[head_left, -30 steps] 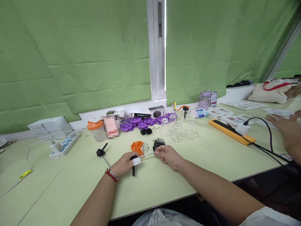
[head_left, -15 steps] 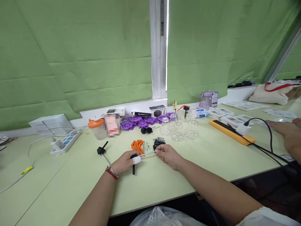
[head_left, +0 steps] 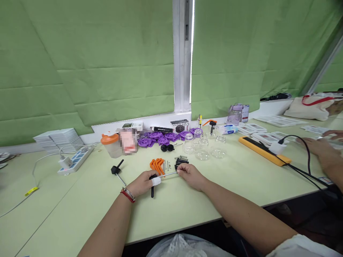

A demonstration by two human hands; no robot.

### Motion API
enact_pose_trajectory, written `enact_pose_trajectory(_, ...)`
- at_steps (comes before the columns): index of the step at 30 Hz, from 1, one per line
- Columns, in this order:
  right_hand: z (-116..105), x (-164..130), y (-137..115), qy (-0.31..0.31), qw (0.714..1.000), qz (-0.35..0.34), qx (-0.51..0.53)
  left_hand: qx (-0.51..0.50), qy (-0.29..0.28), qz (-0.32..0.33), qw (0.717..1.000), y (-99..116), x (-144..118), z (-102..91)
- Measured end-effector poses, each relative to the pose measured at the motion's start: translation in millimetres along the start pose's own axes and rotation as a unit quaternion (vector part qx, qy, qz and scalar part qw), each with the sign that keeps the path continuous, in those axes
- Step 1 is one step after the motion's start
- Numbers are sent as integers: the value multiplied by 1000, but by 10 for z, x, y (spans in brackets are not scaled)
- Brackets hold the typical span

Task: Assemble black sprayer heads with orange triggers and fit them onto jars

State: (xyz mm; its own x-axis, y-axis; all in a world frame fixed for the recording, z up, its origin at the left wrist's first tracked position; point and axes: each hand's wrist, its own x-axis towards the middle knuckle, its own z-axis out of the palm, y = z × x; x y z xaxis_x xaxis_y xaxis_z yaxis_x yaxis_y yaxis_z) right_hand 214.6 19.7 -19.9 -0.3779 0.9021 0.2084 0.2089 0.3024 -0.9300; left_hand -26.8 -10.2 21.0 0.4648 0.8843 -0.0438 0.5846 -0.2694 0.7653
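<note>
My left hand point(head_left: 144, 182), its thumb wrapped in white, is closed round the black end piece point(head_left: 152, 191) of a thin metal rod point(head_left: 168, 174). The fingertips of my right hand point(head_left: 191, 176) pinch the rod's other end; whether a small part is also between them, I cannot tell. Beyond my hands lie several orange angled pieces point(head_left: 157, 166), short metal pins point(head_left: 166, 165), black cylindrical parts point(head_left: 182, 162) and springs point(head_left: 181, 157). To the left rests a similar black piece with a metal rod point(head_left: 115, 170).
Purple wheel-shaped parts point(head_left: 155, 137) and clear glass jars point(head_left: 202, 150) stand at the back. An orange-lidded cup point(head_left: 110, 142) and a white power strip point(head_left: 77, 160) are on the left. On the right are an orange power strip point(head_left: 264, 150) with cables and another person's hand point(head_left: 318, 146).
My two hands hold the rod in nearly the same place. At the far right, the other person's hands have shifted, and a second hand now shows. The view has moved very slightly.
</note>
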Motion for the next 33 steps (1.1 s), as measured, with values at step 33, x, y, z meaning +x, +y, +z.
enact_pose_trajectory(33, 43, 20, 63, 11, 998, 2, -65, 1, 7, 3, 1000, 35, 9, 23)
